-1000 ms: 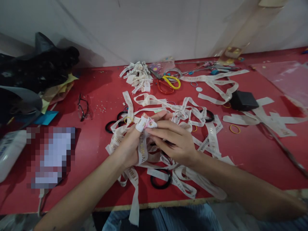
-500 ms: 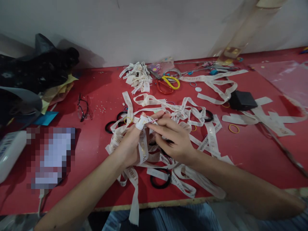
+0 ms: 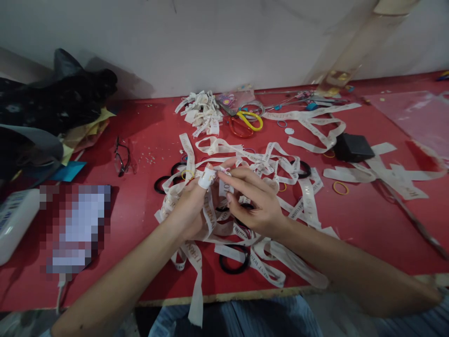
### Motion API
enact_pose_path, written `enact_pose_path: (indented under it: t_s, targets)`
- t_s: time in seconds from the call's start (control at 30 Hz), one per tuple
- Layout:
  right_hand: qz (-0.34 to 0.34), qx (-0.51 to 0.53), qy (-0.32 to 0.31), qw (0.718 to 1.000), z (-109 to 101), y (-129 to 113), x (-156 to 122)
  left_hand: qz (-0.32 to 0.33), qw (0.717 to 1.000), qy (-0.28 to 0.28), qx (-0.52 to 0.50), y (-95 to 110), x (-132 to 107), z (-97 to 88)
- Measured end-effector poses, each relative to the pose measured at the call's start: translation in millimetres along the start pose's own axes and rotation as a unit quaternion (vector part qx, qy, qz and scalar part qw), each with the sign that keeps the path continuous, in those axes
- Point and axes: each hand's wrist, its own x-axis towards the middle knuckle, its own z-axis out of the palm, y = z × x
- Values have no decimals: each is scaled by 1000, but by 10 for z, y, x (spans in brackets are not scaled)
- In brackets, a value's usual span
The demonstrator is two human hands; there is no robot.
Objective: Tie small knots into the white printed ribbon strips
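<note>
Scissors point(image 3: 246, 122) with yellow and red handles lie at the back of the red surface point(image 3: 147, 121), just beside a heap of cut labels point(image 3: 201, 112). Glasses point(image 3: 121, 157) sit out left, near a black bag point(image 3: 56, 103). A black box point(image 3: 352, 147) rests right, a yellow band point(image 3: 340, 187) near it.

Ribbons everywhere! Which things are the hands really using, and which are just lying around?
In use:
left hand
right hand
printed ribbon folded over the left fingers
pink band at the fingertips

Lying about:
scissors
glasses
black rings
black box
pile of folded ribbon pieces
</note>
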Motion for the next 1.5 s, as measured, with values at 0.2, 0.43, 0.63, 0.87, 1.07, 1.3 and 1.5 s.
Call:
enact_pose_path:
  t_s: [0.2, 0.43, 0.63, 0.87, 1.07, 1.3, 1.5]
  targets:
    - [-4, -1, -9, 1000, 18, 35, -10, 58, 998, -21, 15, -10, 40, -52]
    - [-9, 7, -13, 1000, 31, 31, -19, 77, 997, -28, 10, -1, 28, -71]
    - [4, 26, -16, 1000, 11, 44, -16, 75, 997, -10, 7, 9, 22, -51]
    - [71, -3, -20, 997, -14, 37, -23, 86, 996, 2, -26, -47, 90, -91]
    - [142, 39, -35, 988, 8, 24, -48, 117, 993, 2, -25, -101, 116, -132]
    - [166, 51, -22, 984, -3, 19, -49, 131, 991, -6, -35, -92, 131, -117]
    - [218, 166, 19, 962, 5, 18, -43, 118, 989, 44, -82, -36, 120, -69]
